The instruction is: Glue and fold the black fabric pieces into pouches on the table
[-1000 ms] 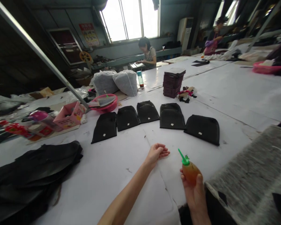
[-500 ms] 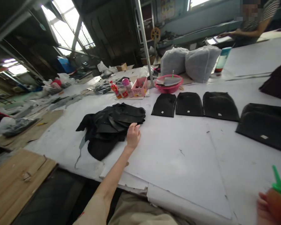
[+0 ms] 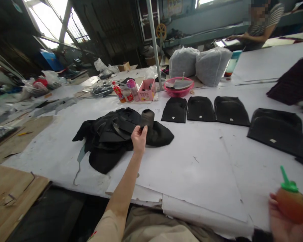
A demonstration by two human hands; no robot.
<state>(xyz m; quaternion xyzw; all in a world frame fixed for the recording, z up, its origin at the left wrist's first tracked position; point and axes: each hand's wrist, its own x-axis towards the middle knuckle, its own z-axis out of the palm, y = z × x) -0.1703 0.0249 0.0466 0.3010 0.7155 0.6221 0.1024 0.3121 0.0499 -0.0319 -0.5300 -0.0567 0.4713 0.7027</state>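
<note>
Since earlier, your left hand (image 3: pixel 138 138) has drawn up a curled, floppy black sheet (image 3: pixel 147 118); in the head view its grip pinches it at the edge of the loose black heap (image 3: pixel 108 132) on the white-covered bench (image 3: pixel 187 174), while your right hand (image 3: pixel 280 228) clasps a rounded, orange, green-nozzled bottle (image 3: pixel 294 205).

The black sheet piece (image 3: pixel 147 118) in your left hand (image 3: pixel 139 138) sits near the middle of the frame, dull-surfaced and bent, with a curled section standing up above your thumb and fingers. Beside it, left of centre, you have a loose pile of black sheet pieces (image 3: pixel 109 132), overlapping at odd angles, some curved at the edge. At the lower right, your right hand (image 3: pixel 280 218) grips a rounded squeeze bottle (image 3: pixel 294 203) of orange-brown contents; it leans toward the upper left, its green cap carrying a slim green spout pointing upward.
</note>
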